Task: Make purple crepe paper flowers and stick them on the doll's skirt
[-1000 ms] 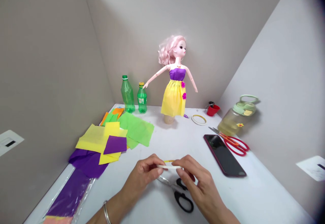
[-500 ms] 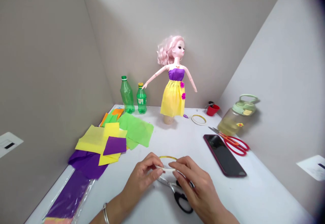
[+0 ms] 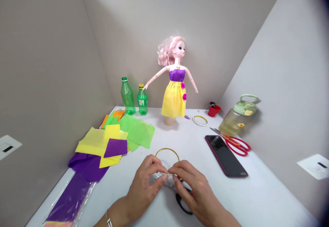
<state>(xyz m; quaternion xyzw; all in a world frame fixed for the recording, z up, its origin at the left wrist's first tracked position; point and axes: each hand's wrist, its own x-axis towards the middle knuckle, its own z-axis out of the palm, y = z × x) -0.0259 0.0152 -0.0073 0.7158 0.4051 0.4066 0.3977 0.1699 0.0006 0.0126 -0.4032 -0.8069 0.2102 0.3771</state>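
My left hand (image 3: 145,186) and my right hand (image 3: 195,191) pinch the lower edge of a thin gold-yellow and white ring (image 3: 167,150) from either side. The ring stands up above my fingertips, its lower part hidden by them. Under my hands lie black-handled scissors (image 3: 183,204), their blades and part of the handles covered. A metal bangle (image 3: 109,223) circles my left wrist.
A doll (image 3: 174,96) in a paper dress stands at the back, near green bottles (image 3: 128,96), a matching ring (image 3: 200,120) and a red cup (image 3: 214,110). Crepe paper sheets (image 3: 102,141) lie left; a phone (image 3: 225,155), red scissors (image 3: 238,144) and a jar (image 3: 238,117) lie right.
The ring has grown from a flat, narrow oval into a tall round hoop above my fingers. My hands have come closer together, and they now cover more of the black-handled scissors.
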